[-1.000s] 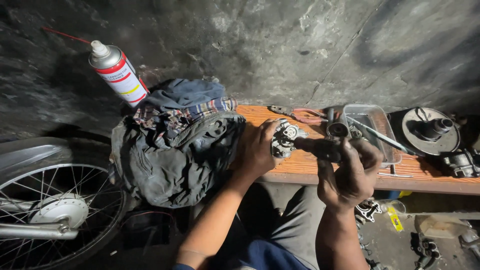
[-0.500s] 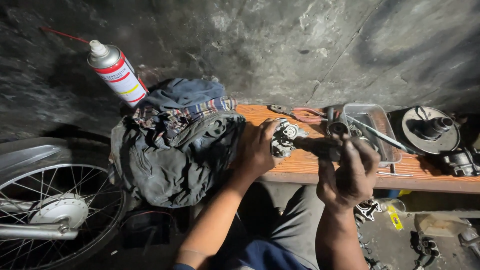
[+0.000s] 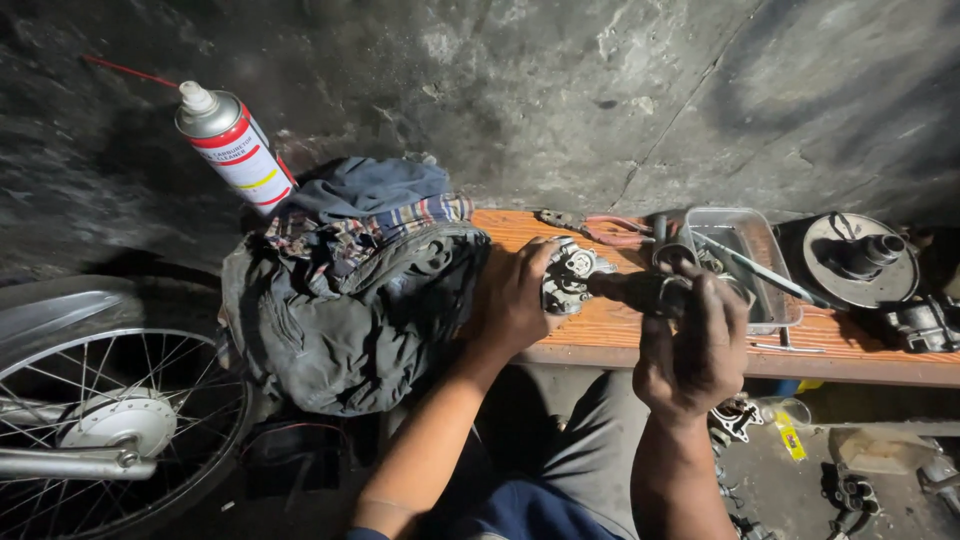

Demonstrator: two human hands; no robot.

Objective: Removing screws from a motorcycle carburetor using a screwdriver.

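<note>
Fingers of the left hand clamped around a small grey cast-metal engine part, holding it just above the orange wooden counter. Fingers of the right hand wrapped tight on the dark handle of a tool, its tip pressed to the right side of that metal part. Just right of the hands, a clear rectangular plastic tray on the counter, with a long thin metal tool lying across it. Behind, near the wall, red-handled pliers. Further right, a round dark metal disc with a raised hub. Left of the hands, a heap of grey and striped cloth touching the counter's end. Beyond the heap, a red-and-white spray can with a thin red straw, leaning against the rough dark wall. Far left, a spoked motorcycle wheel.
</note>
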